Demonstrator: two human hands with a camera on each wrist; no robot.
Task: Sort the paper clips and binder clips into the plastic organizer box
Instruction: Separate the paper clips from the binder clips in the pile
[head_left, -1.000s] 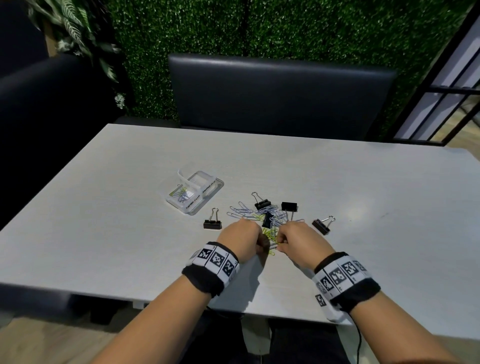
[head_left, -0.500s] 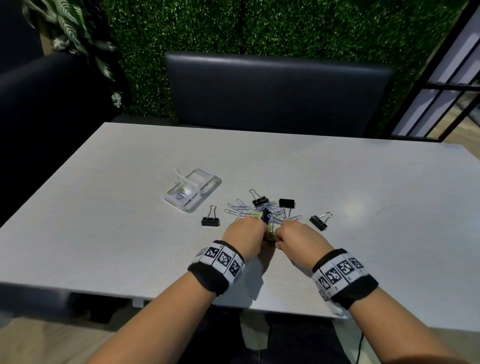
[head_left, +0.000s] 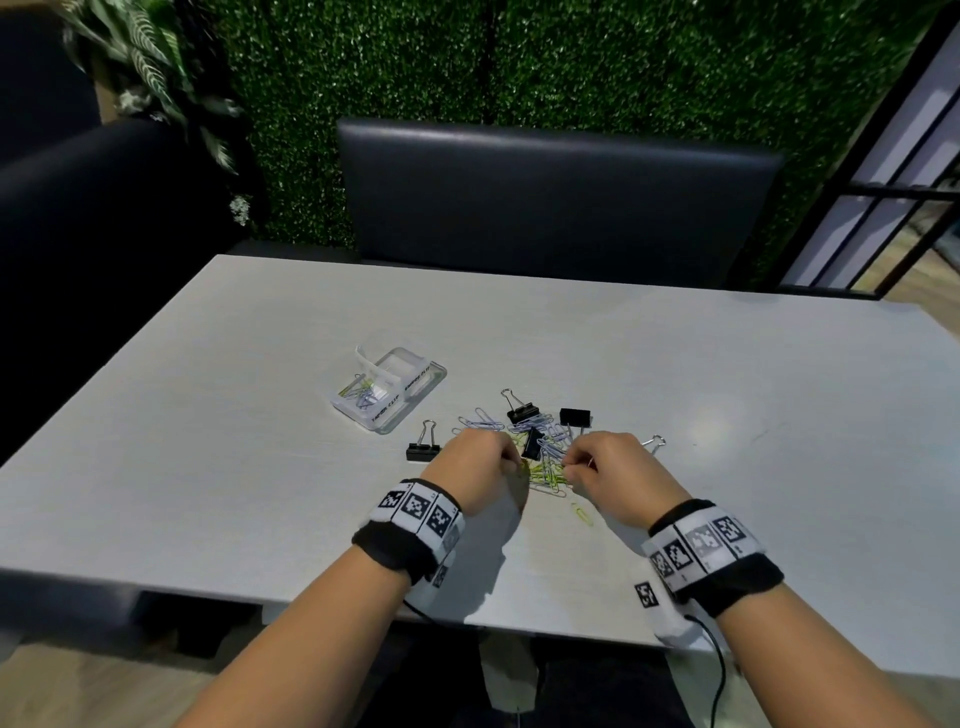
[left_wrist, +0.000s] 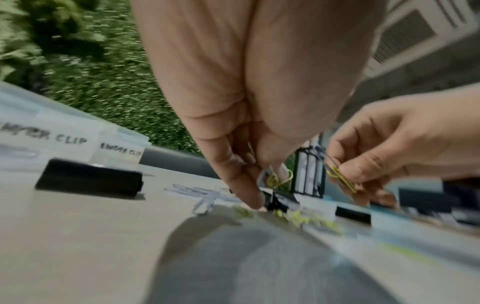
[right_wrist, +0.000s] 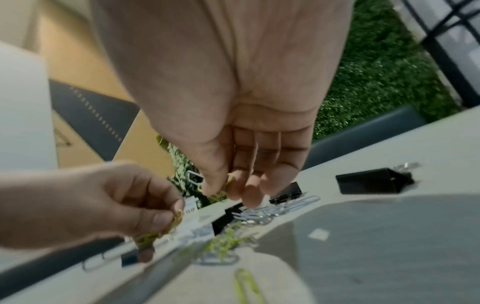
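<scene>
A heap of yellow and silver paper clips (head_left: 545, 470) lies mid-table among black binder clips (head_left: 422, 451) (head_left: 522, 413) (head_left: 575, 417). My left hand (head_left: 475, 467) hovers at the heap's left edge and pinches a few yellow and silver paper clips (left_wrist: 275, 179) between thumb and fingers. My right hand (head_left: 608, 467) is at the heap's right edge and pinches a yellow paper clip (right_wrist: 228, 183). The clear organizer box (head_left: 410, 358) stands open to the back left, with some paper clips in its left compartment. One yellow clip (head_left: 583, 514) lies alone in front of the heap.
A further binder clip (head_left: 655, 442) peeks out behind my right hand. The grey table (head_left: 727, 415) stretches wide on both sides. A dark bench (head_left: 545, 208) and a green hedge wall stand behind it, with a dark seat at the left.
Both hands have lifted slightly off the heap and drawn apart, each holding paper clips. One yellow clip now lies alone in front of the heap.
</scene>
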